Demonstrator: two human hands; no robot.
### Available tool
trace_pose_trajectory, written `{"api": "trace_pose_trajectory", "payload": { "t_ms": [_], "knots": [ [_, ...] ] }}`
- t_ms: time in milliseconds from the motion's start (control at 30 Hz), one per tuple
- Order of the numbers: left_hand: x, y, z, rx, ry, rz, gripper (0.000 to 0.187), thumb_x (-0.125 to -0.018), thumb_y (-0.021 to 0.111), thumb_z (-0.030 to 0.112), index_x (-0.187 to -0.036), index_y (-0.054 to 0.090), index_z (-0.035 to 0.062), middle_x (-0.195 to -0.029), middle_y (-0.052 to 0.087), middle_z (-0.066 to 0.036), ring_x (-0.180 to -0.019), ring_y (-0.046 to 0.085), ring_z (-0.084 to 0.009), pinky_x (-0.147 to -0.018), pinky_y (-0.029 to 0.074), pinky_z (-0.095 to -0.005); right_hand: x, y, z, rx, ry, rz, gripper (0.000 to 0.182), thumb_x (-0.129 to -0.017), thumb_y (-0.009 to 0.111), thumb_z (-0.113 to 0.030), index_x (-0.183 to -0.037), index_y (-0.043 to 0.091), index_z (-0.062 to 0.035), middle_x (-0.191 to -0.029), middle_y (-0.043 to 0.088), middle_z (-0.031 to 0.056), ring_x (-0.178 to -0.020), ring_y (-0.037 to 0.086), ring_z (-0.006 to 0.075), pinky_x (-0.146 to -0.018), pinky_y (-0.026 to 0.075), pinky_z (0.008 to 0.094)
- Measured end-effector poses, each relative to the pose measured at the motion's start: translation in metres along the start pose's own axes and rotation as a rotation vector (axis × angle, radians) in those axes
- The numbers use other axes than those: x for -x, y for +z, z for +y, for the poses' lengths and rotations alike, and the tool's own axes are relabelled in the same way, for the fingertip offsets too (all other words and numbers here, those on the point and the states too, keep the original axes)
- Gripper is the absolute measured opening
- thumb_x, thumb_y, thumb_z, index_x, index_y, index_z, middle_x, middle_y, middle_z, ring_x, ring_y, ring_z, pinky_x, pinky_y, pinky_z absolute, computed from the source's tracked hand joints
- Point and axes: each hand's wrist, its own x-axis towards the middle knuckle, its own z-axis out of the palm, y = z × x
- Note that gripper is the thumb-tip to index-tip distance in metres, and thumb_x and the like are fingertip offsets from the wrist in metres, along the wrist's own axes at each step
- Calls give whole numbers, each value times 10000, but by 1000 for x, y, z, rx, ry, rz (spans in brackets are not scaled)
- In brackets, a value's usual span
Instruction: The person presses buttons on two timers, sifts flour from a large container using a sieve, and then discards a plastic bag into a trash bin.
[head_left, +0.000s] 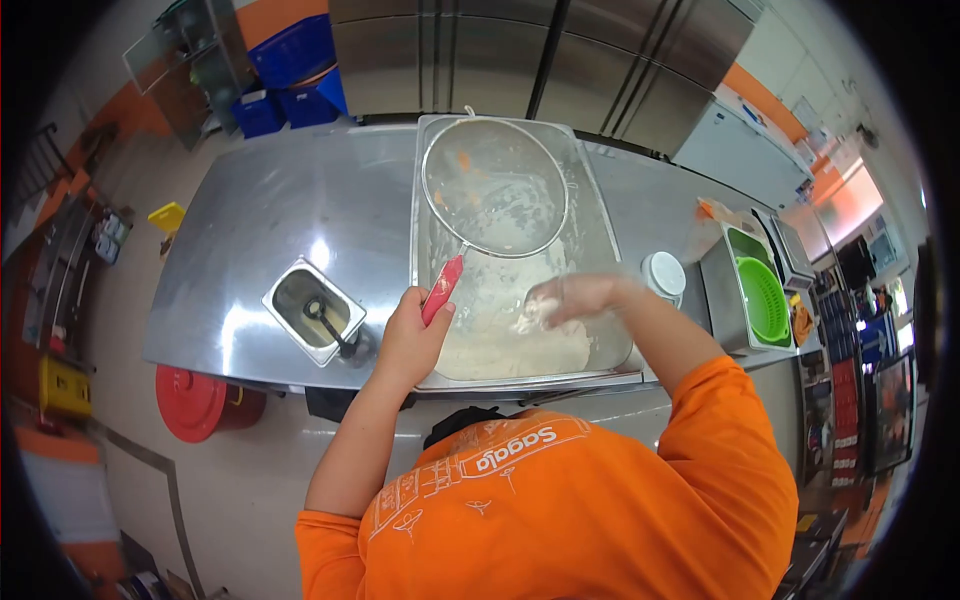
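Observation:
My left hand [418,328] is wrapped round the red handle [443,285] of a large round sieve [496,188]. The sieve rests over the far part of a deep metal tray [602,210], with a few orange bits on its mesh. Pale flour-like powder [500,345] covers the near part of the tray. Over that powder, right of the handle, is my right hand [570,300], blurred by motion, with whitish matter about its fingers. What it holds, if anything, cannot be made out.
On the steel table [240,220], a small metal container [313,310] with a dark-handled utensil stands left. At the right are a white-lidded jar [663,274], a green basket [763,300] in a metal bin and a scale [785,245]. A red bucket [190,402] stands on the floor.

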Motion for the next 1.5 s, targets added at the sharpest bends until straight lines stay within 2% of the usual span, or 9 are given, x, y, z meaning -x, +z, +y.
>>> {"api": "trace_pose_trajectory", "payload": {
  "t_ms": [233, 400, 500, 567, 733, 933, 1000, 1100, 1500],
  "knots": [
    [-15, 10, -2, -31, 50, -62, 247, -808, 541, 219, -889, 508, -12, -701, 549, -135, -647, 529, -223, -615, 412, -321, 31, -83, -86, -210, 163, 361, 485, -771, 593, -268, -1186, 443, -68, -1135, 502, 122, -1035, 481, 223, -849, 412, 333],
    [-17, 8, -6, 66, 3, -110, 243, -813, 536, 219, -886, 512, -11, -715, 556, -124, -654, 535, -200, -611, 413, -311, 16, -85, -71, 553, -7, 1021, 517, -761, 543, -398, -1125, 497, -34, -995, 567, 150, -841, 578, 233, -766, 457, 331],
    [-22, 6, -2, 67, -1, -78, 243, -814, 534, 220, -888, 511, -10, -715, 557, -128, -657, 539, -205, -610, 414, -313, 55, -55, -83, 409, 143, 838, 551, -761, 532, -423, -1144, 488, -30, -1023, 563, 161, -921, 561, 257, -822, 433, 346],
    [-33, 6, -2, 87, -7, -47, 243, -814, 533, 220, -888, 509, -10, -714, 558, -135, -660, 543, -217, -612, 415, -318, 52, -21, -47, -330, -43, 575, 593, -763, 507, -474, -1161, 478, -34, -1107, 525, 180, -1021, 511, 294, -887, 386, 360],
    [-51, 13, -7, 129, 70, -2, 232, -813, 527, 214, -887, 498, -5, -746, 565, -176, -692, 557, -294, -627, 423, -349, -41, 15, 11, 392, 234, 356, 562, -823, 420, -465, -1172, 463, -26, -1167, 492, 183, -1063, 482, 308, -930, 346, 376],
    [-46, 7, -6, 163, 35, 0, 225, -809, 533, 215, -878, 488, 5, -707, 555, -186, -657, 546, -336, -611, 423, -360, -152, -2, 79, 509, 201, 802, 512, -832, 455, -375, -1221, 411, -44, -1188, 465, 188, -1116, 432, 297, -941, 331, 367],
    [-46, 8, -13, 193, 67, 39, 219, -807, 535, 218, -849, 483, 9, -689, 548, -191, -638, 537, -350, -598, 422, -360, -147, 25, 31, -497, -185, 582, 487, -807, 535, -232, -1234, 390, -49, -1164, 477, 182, -1173, 381, 267, -960, 307, 344],
    [-48, 3, -8, 243, 40, 11, 207, -807, 528, 200, -833, 475, 2, -684, 541, -191, -636, 537, -340, -583, 410, -368, -118, 59, -6, 0, -281, 400, 496, -773, 566, -108, -1231, 385, -44, -1143, 479, 168, -1159, 389, 252, -954, 307, 347],
    [-46, 5, -8, 173, 12, 19, 218, -822, 526, 193, -907, 501, -7, -672, 528, -92, -605, 497, -167, -590, 404, -287, -112, 127, 15, -251, -318, 63, 469, -809, 529, -188, -1213, 381, -2, -1104, 508, 164, -1049, 470, 246, -923, 351, 339]
  ]
}}
